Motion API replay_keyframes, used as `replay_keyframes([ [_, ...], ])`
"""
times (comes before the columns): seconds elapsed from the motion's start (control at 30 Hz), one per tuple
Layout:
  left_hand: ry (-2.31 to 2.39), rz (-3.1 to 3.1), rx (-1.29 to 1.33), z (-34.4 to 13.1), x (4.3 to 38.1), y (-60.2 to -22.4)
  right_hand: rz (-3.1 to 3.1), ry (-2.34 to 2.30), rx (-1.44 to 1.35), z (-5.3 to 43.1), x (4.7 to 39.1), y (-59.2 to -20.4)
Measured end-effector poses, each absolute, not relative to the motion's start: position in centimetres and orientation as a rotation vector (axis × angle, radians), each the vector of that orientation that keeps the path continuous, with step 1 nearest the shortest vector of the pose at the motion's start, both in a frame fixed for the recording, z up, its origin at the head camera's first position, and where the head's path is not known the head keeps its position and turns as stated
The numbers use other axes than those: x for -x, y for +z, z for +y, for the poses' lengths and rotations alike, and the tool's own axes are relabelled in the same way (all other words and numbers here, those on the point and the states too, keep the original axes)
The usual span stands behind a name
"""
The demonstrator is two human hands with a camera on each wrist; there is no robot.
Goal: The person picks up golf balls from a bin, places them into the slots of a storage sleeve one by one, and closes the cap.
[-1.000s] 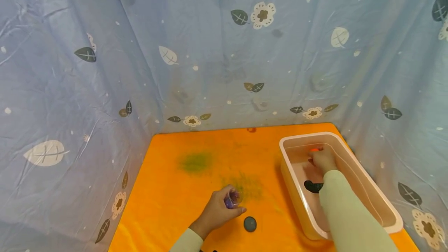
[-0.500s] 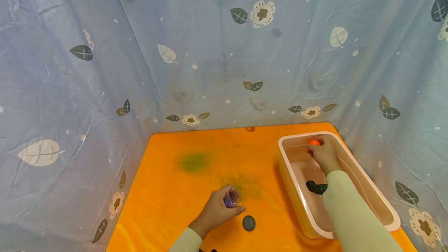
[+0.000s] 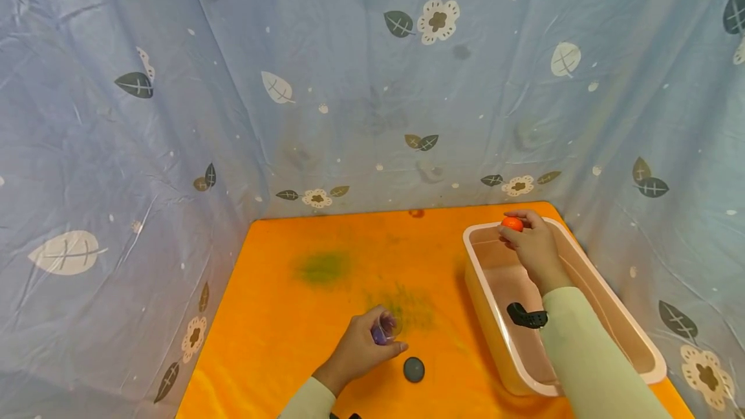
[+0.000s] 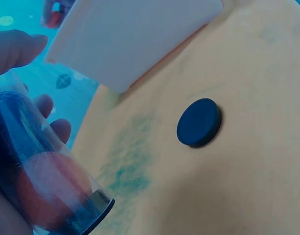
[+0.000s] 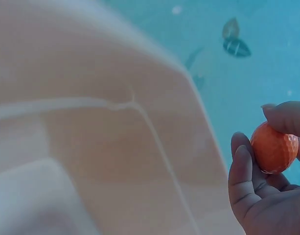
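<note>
My right hand (image 3: 538,247) pinches an orange golf ball (image 3: 512,224) above the far rim of the pink plastic tub (image 3: 485,315). The ball's dimpled surface shows in the right wrist view, between thumb and fingers. Over the tabletop, my left hand (image 3: 363,344) grips a clear cylindrical container (image 4: 74,191), its open mouth tilted up to the right in the head view. A reddish ball (image 4: 49,188) and something dark blue show through its wall in the left wrist view. A round dark lid (image 3: 414,369) lies on the table just right of that hand.
The tub stands along the right edge of the orange table covering (image 3: 279,328), which has green smudges. A blue patterned curtain (image 3: 349,83) surrounds the table at the back and sides. A black band (image 3: 526,317) is on my right wrist.
My right hand has risen from inside the tub to above its far rim, bringing the orange golf ball up with it. The left hand and container have stayed nearly still.
</note>
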State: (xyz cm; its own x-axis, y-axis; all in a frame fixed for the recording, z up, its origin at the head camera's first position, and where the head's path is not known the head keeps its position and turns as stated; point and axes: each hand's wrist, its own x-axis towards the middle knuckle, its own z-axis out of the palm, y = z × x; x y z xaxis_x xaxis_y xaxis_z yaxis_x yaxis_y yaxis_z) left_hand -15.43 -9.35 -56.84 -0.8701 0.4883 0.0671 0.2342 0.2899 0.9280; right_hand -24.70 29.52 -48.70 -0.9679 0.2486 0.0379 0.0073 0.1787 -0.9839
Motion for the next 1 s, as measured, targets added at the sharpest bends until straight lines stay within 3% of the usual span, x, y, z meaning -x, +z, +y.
replay_keyframes([
  [1.0, 1.605, 2.351, -0.682, -9.3, 15.5, -56.7, -2.419, 1.968, -0.23, 21.0, 19.7, -44.3],
])
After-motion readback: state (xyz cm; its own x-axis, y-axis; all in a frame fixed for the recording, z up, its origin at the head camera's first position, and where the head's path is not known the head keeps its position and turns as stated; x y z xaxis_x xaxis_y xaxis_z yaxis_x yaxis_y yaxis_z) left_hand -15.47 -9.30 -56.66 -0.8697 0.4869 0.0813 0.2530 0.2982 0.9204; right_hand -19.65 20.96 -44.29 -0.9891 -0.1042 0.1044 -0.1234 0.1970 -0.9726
